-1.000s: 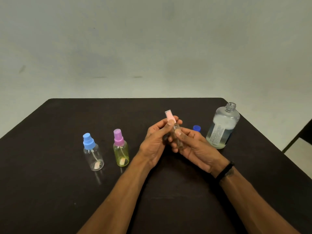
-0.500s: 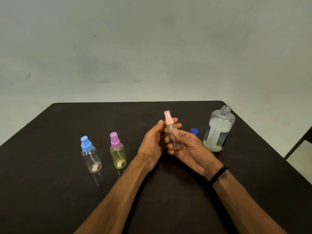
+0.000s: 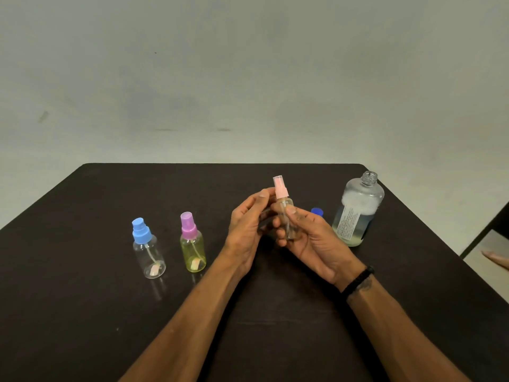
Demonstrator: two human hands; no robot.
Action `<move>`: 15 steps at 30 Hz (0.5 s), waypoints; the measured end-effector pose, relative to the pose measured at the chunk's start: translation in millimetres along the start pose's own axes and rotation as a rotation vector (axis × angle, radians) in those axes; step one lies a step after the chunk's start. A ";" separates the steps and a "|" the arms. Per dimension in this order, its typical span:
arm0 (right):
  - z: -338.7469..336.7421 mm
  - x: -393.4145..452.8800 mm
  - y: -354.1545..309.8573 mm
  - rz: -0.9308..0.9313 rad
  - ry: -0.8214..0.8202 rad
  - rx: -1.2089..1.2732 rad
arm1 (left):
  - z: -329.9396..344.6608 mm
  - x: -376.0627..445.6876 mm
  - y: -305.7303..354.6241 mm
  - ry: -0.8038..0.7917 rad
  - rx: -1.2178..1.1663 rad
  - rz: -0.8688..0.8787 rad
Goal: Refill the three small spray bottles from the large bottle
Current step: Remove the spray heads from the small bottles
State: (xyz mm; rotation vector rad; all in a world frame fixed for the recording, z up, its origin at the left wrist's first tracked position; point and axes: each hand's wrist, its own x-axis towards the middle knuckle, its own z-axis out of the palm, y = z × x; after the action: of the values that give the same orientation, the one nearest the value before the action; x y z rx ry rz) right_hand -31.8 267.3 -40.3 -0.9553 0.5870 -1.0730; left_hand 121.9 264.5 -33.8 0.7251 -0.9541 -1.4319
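Observation:
A small clear spray bottle with a pink top (image 3: 281, 191) is held upright above the middle of the black table (image 3: 82, 312). My right hand (image 3: 308, 238) grips its body. My left hand (image 3: 248, 224) curls beside it with fingertips near the neck, whether touching the bottle I cannot tell. The large clear bottle (image 3: 358, 210) stands uncapped at the right, partly filled with liquid. Its blue cap (image 3: 316, 211) lies on the table behind my right hand. At the left stand a clear spray bottle with a blue top (image 3: 147, 249) and a yellow-green one with a purple top (image 3: 192, 244).
A pale wall rises behind the table. The table's right edge runs diagonally past the large bottle, with a dark chair leg (image 3: 484, 232) and pale floor beyond it. A person's foot (image 3: 495, 261) shows at the far right edge.
The pink-topped bottle has come from tilted left to upright. My left fingers have slipped from its top down to its neck. The head camera has tilted slightly.

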 end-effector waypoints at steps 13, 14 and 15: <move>0.9 -0.2 1.5 0.014 -0.026 -0.038 | -0.3 -0.3 -0.4 -0.099 0.076 -0.071; 1.0 -0.5 0.6 0.008 -0.019 -0.029 | -0.7 0.3 -0.4 -0.084 0.082 -0.057; 0.8 -0.9 -0.1 0.002 -0.009 -0.019 | -0.9 0.6 -0.4 -0.072 0.080 -0.043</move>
State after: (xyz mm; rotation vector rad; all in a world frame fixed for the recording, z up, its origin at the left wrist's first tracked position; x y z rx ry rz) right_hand -31.5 268.4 -39.8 -0.9757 0.5910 -1.0626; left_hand 122.5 263.7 -34.5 0.7615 -1.0624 -1.4720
